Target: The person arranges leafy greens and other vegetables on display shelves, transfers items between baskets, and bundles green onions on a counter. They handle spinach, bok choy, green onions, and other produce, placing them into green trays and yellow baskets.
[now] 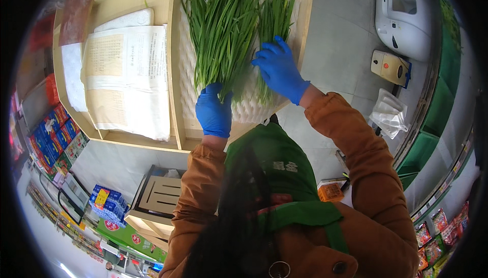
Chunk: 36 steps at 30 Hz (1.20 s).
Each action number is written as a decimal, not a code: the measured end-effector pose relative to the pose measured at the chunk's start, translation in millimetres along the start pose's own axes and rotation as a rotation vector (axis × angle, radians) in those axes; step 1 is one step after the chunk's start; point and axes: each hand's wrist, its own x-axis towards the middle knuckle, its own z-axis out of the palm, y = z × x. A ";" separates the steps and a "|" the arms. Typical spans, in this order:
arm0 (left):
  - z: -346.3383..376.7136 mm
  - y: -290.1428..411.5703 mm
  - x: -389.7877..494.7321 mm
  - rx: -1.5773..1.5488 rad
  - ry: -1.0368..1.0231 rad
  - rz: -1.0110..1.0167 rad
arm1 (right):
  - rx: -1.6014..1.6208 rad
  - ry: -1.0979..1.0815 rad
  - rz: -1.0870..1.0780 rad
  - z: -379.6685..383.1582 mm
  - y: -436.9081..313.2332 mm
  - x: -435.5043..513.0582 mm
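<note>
A broad bunch of long green leafy stalks, like garlic chives (227,34), lies on a white textured liner (187,106) in a wooden display bin (176,68). My left hand (214,110), in a blue glove, is closed around the lower ends of this bunch. To its right lies a narrower bunch of the same greens (276,15). My right hand (280,68), also blue-gloved, rests over the middle of the narrower bunch with its fingers spread and bent; whether it grips any stalks cannot be told. The stalk ends under my left hand are hidden.
The bin's left compartment holds printed paper sheets (126,83) and a white foam board (129,19). On the floor at right are a white rounded appliance (404,22), a beige box-like device (389,68) and clear plastic (389,112). Wrapped blue bottles (108,205) stand lower left.
</note>
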 end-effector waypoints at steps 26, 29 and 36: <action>-14.6 -4.6 6.1 -1.369 -0.758 -0.671 | 1.239 0.227 0.812 -9.0 -104.6 -31.5; -13.6 -3.3 2.2 -1.524 -0.737 -0.677 | 1.114 0.288 0.807 -19.2 -118.4 -43.4; -18.3 -2.9 -2.3 -1.648 -0.865 -0.828 | 1.239 0.322 0.845 -45.7 -149.8 -56.2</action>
